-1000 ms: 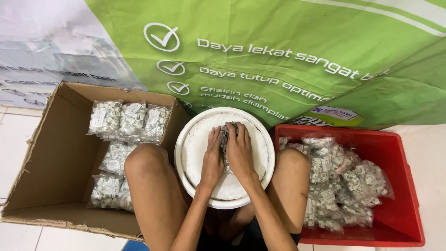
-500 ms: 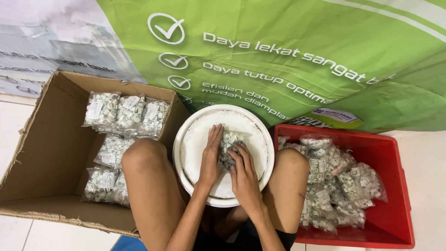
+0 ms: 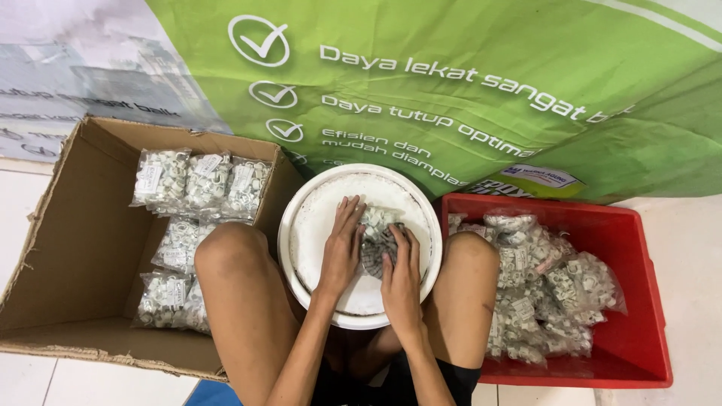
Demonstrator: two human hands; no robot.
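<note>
Two hands over white round lid: left hand flat, fingers spread, pressing beside small clear bag of white clips; right hand clamped on bag's near edge. Left of grip, cardboard box; right, red crate. Best kept pinned flat, fingers close, contents gathered centrally.

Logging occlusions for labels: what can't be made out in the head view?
- Small pieces in the white bucket: partly covered by left hand and right hand.
- Cardboard box floor: left knee hides part.
- Red crate contents: bagged, too small to count.
</note>
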